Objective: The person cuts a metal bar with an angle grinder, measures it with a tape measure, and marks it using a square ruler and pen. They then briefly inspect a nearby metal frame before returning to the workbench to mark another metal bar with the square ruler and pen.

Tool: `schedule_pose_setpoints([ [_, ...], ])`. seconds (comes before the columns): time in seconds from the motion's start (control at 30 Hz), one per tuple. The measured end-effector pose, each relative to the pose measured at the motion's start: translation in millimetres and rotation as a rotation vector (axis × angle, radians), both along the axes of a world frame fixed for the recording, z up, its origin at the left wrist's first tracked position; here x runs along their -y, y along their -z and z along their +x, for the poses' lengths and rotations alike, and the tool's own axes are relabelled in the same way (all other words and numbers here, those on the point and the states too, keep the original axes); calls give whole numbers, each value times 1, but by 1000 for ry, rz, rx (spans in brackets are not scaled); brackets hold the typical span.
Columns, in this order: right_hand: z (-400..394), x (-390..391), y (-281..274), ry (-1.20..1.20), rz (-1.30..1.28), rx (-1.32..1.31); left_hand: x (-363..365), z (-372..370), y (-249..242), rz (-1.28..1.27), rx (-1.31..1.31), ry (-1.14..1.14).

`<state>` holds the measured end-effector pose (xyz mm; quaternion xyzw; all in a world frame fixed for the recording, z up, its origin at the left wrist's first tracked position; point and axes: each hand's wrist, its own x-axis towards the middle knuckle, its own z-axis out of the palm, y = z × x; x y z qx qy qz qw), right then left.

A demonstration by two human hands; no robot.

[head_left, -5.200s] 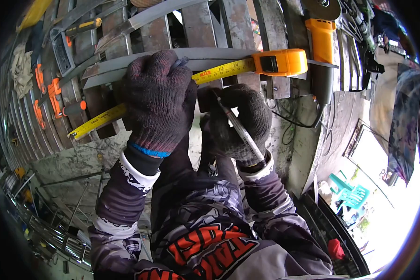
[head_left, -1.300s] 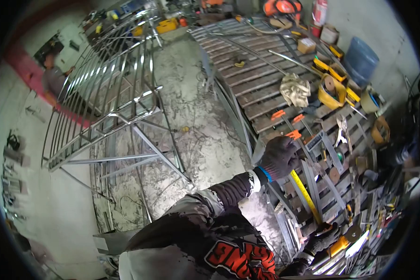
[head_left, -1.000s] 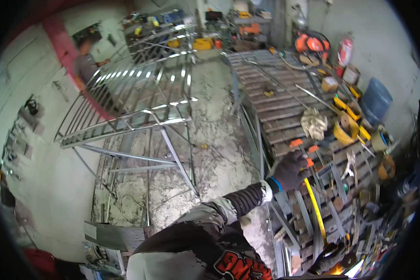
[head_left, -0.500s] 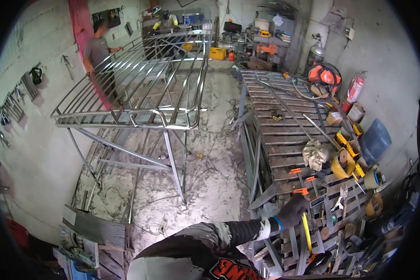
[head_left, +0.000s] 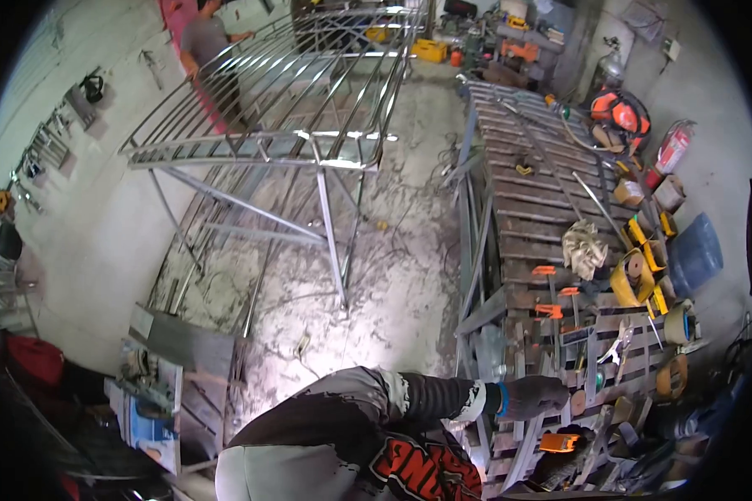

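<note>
My left hand [head_left: 530, 397], in a dark knit glove, rests as a closed fist on the near end of the slatted steel workbench [head_left: 530, 179]. No yellow tape blade shows under it. Just below it lies the orange tape measure case [head_left: 558, 441], with my gloved right hand [head_left: 560, 469] dark and mostly hidden at the frame's bottom edge, wrapped around the case. Flat steel strips lie across the bench slats around both hands.
Orange clamps [head_left: 548, 290], a rag [head_left: 583, 247], tape rolls and pliers litter the bench. A long steel railing frame [head_left: 309, 125] stands on legs left of the bench, with a person [head_left: 205, 42] at its far side. A blue barrel [head_left: 695, 255] and fire extinguisher [head_left: 673, 146] line the right wall.
My view has swung up from the bench to the whole workshop. The yellow blade that stretched between my hands has drawn back into the case, and my left hand has dropped toward the near bench end.
</note>
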<state>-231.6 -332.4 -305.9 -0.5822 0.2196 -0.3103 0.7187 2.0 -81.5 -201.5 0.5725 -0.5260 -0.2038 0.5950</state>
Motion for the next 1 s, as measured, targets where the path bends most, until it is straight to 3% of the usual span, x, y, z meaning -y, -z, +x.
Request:
schedule_pose_setpoints([
  [0.17, 11, -83, -53, 146, -187, -153, -14, -24, -26, 191, -107, -30],
  [0.27, 3, -59, -45, 107, -12, -139, -22, -30, -40, 270, -141, -73],
  [0.37, 1, -42, -49, 45, -53, -128, -14, -44, -13, 78, -16, -199],
  [0.43, -3, -39, -54, -12, -74, -122, -13, -53, -12, 119, -43, -171],
  [0.5, -4, -52, -69, 78, -835, -236, -15, -61, -15, 163, -67, -131],
  [0.53, -1, -61, -76, 78, -658, -206, -15, -66, -16, 177, -69, -125],
  [0.57, -3, -59, -75, 86, -656, -207, -14, -70, -16, 191, -73, -120],
  [0.63, -12, -49, -67, 11, -285, -101, -10, -74, -4, 132, 25, -151],
  [0.77, -15, -51, -76, 143, 358, 103, -1, -81, 33, -9, 138, -227],
  [0.83, -16, -67, -85, 199, 502, 207, -7, -72, 21, -67, 65, -155],
  [0.93, -28, -73, -83, 77, 542, 377, -13, -69, 1, 63, -175, -44],
  [0.97, -35, -66, -76, 18, 609, 363, -13, -70, -18, 45, -63, -92],
  [1.0, -39, -76, -96, -71, 698, 386, -11, -66, -4, 103, -31, -119],
])
